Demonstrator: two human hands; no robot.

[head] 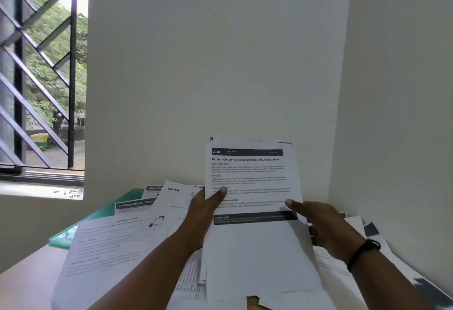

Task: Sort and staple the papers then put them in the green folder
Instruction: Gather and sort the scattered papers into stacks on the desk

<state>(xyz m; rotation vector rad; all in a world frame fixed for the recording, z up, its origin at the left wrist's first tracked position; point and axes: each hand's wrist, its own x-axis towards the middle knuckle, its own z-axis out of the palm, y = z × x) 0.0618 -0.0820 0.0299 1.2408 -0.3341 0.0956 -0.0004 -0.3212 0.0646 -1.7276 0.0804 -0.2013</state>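
I hold up a stack of printed papers (252, 179); the top sheet is headed "Kitchen Consumables Restocking and Organization". My left hand (204, 211) grips the stack's left edge, thumb on the front of the page. My right hand (321, 223) holds the right edge, thumb on the front, fingers behind. More loose papers (105, 243) lie spread over the table below. The green folder (73, 231) lies at the left under those sheets, only its edge and far corner showing. No stapler is in view.
The table (24, 285) stands in a corner of white walls (220, 64). A barred window (41, 69) is at the left. More papers (367, 231) with dark print lie at the right beside the wall.
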